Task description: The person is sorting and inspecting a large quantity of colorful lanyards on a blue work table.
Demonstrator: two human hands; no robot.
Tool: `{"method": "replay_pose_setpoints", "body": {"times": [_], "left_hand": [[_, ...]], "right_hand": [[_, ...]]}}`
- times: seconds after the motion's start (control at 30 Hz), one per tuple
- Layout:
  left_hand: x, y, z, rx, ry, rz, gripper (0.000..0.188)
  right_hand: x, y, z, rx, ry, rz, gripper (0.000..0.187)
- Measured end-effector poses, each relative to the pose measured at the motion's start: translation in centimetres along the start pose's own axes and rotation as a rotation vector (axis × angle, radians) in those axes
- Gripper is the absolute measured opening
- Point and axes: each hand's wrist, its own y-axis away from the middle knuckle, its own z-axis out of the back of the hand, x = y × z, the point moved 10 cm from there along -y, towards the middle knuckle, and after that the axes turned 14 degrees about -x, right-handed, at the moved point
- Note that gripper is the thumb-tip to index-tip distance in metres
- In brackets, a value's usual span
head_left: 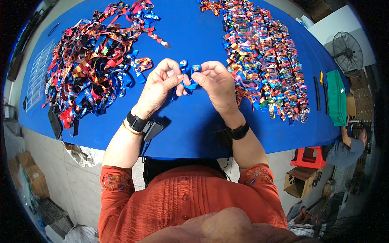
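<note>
Your two hands pinch one blue strap point(187, 81)
Left hand point(160, 83) and right hand point(214, 81) are closed on it, mid-frame; it looks soft, light and floppy, so hold near the ends

A small workshop or packing room for handwork. A long table covered in blue cloth point(194, 129) carries two big heaps of colourful printed straps point(89, 60), while cardboard boxes point(299, 181), a red plastic stool point(308, 157) and a standing fan point(347, 52) sit on the tiled floor around it.

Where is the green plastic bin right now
In the head view the green plastic bin sits at the far right edge of the blue table, just right of the folded strap pile and below the floor fan.
</note>
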Motion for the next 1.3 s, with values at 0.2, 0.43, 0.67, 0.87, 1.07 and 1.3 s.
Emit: {"method": "replay_pose_setpoints", "body": {"times": [0.2,0.43,0.67,0.87,1.07,1.3], "left_hand": [[-0.1,0.1,-0.4,0.036,0.005,-0.032,0.004],[-0.6,0.6,-0.7,0.057,-0.003,-0.05,0.015],[-0.5,0.6,-0.7,0.033,0.004,-0.034,0.014],[0.1,0.4,-0.6,0.034,-0.072,0.041,0.017],[0.3,0.5,-0.5,0.053,-0.051,0.064,0.021],[0.7,0.6,-0.4,0.038,-0.121,0.1,0.023]], "right_hand": [[0.0,-0.1,0.0,-0.001,-0.022,0.012,0.021],[-0.3,-0.3,0.4,-0.035,-0.01,0.024,0.021],[-0.2,0.0,-0.1,-0.011,0.018,-0.008,0.023],[0.1,0.1,-0.3,0.016,0.034,0.013,0.025],[-0.3,0.2,-0.4,0.028,0.045,-0.018,0.027],[-0.7,0.2,-0.4,0.042,0.084,-0.063,0.03]]}}
